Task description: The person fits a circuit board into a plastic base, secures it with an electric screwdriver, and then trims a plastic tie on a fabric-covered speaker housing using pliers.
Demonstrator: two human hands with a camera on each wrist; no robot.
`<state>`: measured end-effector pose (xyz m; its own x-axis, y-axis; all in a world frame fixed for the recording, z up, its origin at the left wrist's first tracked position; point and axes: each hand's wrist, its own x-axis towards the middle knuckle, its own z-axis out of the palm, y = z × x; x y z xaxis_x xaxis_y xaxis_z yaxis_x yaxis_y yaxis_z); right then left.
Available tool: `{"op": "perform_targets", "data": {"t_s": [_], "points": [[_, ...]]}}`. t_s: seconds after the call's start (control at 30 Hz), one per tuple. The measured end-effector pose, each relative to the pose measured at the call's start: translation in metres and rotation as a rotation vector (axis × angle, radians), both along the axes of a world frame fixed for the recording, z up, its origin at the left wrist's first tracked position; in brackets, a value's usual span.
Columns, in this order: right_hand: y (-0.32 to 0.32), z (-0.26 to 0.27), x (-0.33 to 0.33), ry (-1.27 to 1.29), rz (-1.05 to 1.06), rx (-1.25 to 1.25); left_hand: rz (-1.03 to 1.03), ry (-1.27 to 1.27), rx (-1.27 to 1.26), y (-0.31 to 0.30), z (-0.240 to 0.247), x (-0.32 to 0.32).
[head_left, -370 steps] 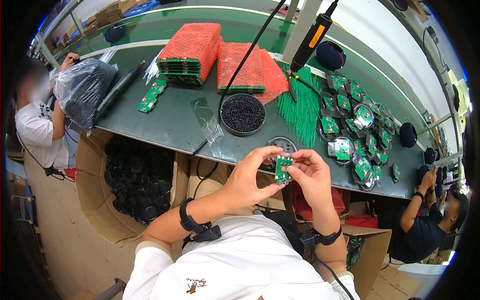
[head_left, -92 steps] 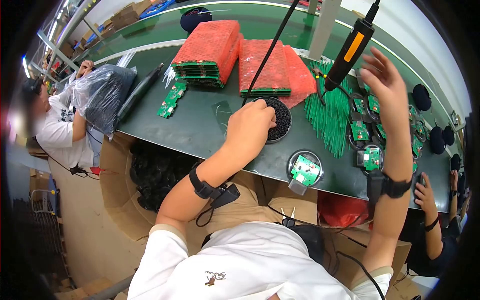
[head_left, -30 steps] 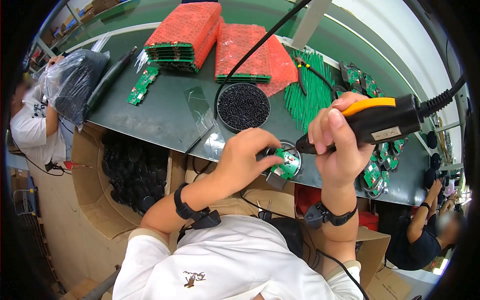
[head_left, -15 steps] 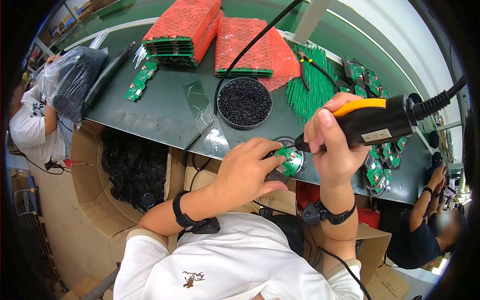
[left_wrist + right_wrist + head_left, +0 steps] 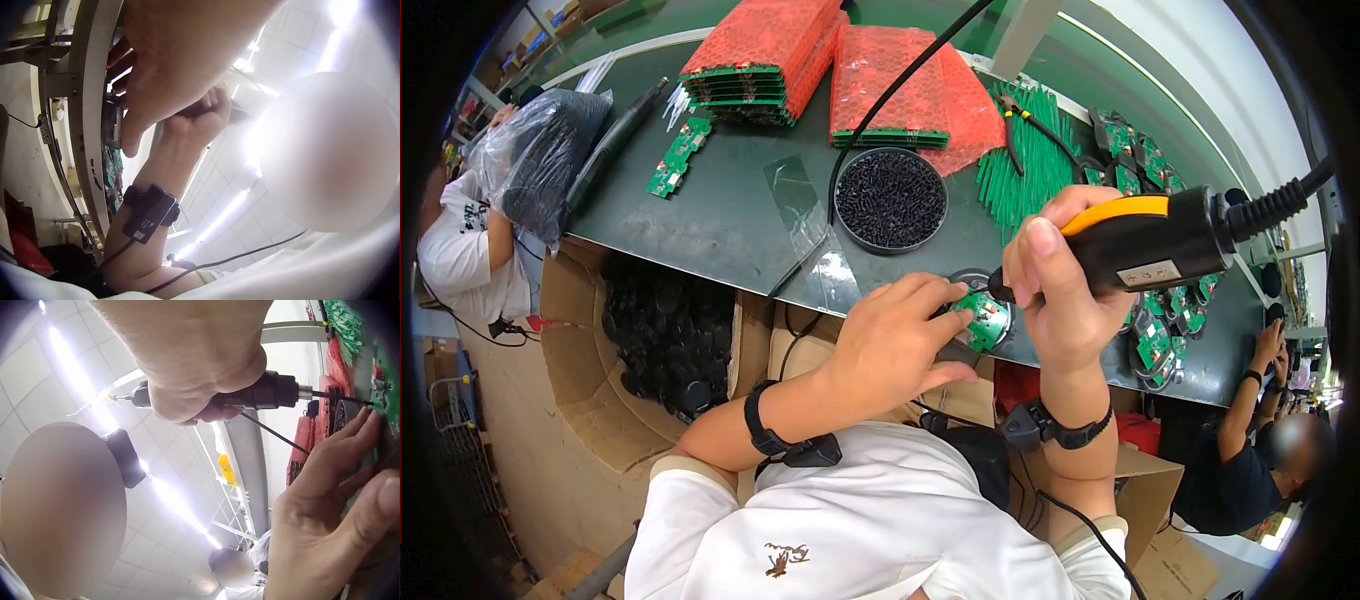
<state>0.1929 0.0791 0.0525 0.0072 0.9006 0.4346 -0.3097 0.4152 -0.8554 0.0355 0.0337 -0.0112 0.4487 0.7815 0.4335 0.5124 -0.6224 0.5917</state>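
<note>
My right hand (image 5: pixel 1075 290) grips a black electric screwdriver (image 5: pixel 1160 240) with an orange lever. In the right wrist view the thin bit of the screwdriver (image 5: pixel 278 391) reaches down to the green circuit board (image 5: pixel 390 403), close to the left fingertips. The board (image 5: pixel 990 322) lies in a round dark part near the table's front edge. My left hand (image 5: pixel 895 345) rests its fingertips on the board's left side, thumb held apart. Whether a screw is under the bit cannot be seen. The left wrist view shows the left hand (image 5: pixel 175 56) before the right hand (image 5: pixel 197 125).
A round dish of small black pieces (image 5: pixel 891 200) stands behind the left hand. Beyond are red-wrapped board stacks (image 5: pixel 890 85), green strips (image 5: pixel 1025 160) and pliers (image 5: pixel 1013 135). More assembled boards (image 5: pixel 1150 345) lie right. A carton of black parts (image 5: pixel 670 340) stands below left; a black cable crosses the table.
Since about three seconds ago, the left hand has gone from the dish to the board, and the right hand has taken the hanging screwdriver and brought it there. Over the last half second both hands barely move.
</note>
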Motion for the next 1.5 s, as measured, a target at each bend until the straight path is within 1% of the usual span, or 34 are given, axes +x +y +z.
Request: {"op": "perform_targets", "data": {"t_s": [0.13,0.2,0.33,0.43,0.5,0.53,0.6,0.67,0.73,0.77,0.87,0.9,0.93,1.0,1.03,1.07,1.1,1.13,1.17,1.2,1.23,1.27,1.33,1.37,1.43,1.5], "points": [[0.0,-0.004,0.006,-0.023,0.021,-0.026,-0.005,0.024,-0.018,0.0,0.002,0.001],[0.001,-0.008,0.007,-0.119,-0.033,0.011,-0.007,0.031,-0.02,0.001,0.003,0.001],[-0.002,-0.008,0.004,-0.092,-0.016,0.018,-0.001,0.043,-0.029,0.001,0.003,0.001],[-0.001,-0.011,0.008,-0.146,-0.032,0.039,0.006,0.043,-0.017,0.0,0.002,0.001],[0.001,-0.012,0.01,-0.096,-0.035,-0.039,0.011,0.041,-0.009,-0.001,0.0,0.001],[0.001,-0.011,0.009,-0.097,-0.034,-0.03,0.015,0.042,-0.001,-0.001,0.0,0.001],[0.004,-0.007,0.005,-0.234,0.003,0.123,0.016,0.043,0.02,-0.002,0.0,0.001],[0.005,-0.003,0.003,-0.261,0.008,0.158,0.003,0.043,0.027,-0.003,0.002,-0.001],[0.006,0.005,0.001,-0.165,0.02,-0.034,-0.009,0.068,0.033,-0.005,0.004,-0.003],[0.01,0.008,0.003,-0.151,0.038,-0.033,-0.015,0.09,0.027,-0.005,0.005,-0.005],[0.027,0.021,0.016,-0.117,-0.079,0.029,-0.016,0.094,0.032,-0.003,-0.002,-0.006],[0.032,0.025,0.021,-0.083,-0.137,0.054,-0.016,0.005,-0.004,0.0,0.0,-0.007],[0.036,0.028,0.031,-0.095,-0.1,0.039,-0.024,0.007,0.01,0.006,0.0,-0.008],[0.04,0.024,0.047,-0.31,-0.196,0.1,-0.04,-0.205,-0.011,0.022,-0.004,-0.009],[0.036,0.025,0.057,-0.581,-0.468,0.213,-0.015,-0.357,-0.137,0.024,0.002,-0.004],[0.027,0.024,0.066,-0.85,-0.74,0.327,-0.013,-0.365,-0.125,0.026,0.006,-0.004],[0.014,0.022,0.074,-0.798,-0.76,0.354,-0.002,-0.377,-0.138,0.029,0.008,-0.004],[-0.003,0.014,0.083,-0.768,-0.65,0.248,0.01,-0.39,-0.152,0.03,0.009,-0.004],[-0.017,0.006,0.091,-0.85,-0.476,0.23,0.017,-0.401,-0.148,0.03,0.011,-0.002],[-0.033,0.004,0.09,-0.888,-0.251,0.143,0.019,-0.43,-0.187,0.029,0.014,0.001],[-0.047,-0.001,0.084,-0.898,-0.163,0.065,0.016,-0.454,-0.231,0.026,0.017,0.003],[-0.053,-0.012,0.085,-0.935,-0.121,0.058,0.011,-0.455,-0.239,0.023,0.021,0.006],[-0.062,-0.028,0.087,-0.915,-0.194,0.045,-0.047,-0.425,-0.269,0.019,0.028,0.014],[-0.065,-0.034,0.089,-0.918,-0.202,0.036,-0.09,-0.486,-0.224,0.018,0.026,0.018],[-0.069,-0.041,0.094,-0.715,-0.256,-0.039,-0.1,-0.47,-0.206,0.015,0.025,0.022],[-0.072,-0.041,0.095,-0.71,-0.266,-0.007,-0.111,-0.448,-0.189,0.012,0.025,0.024]]}}
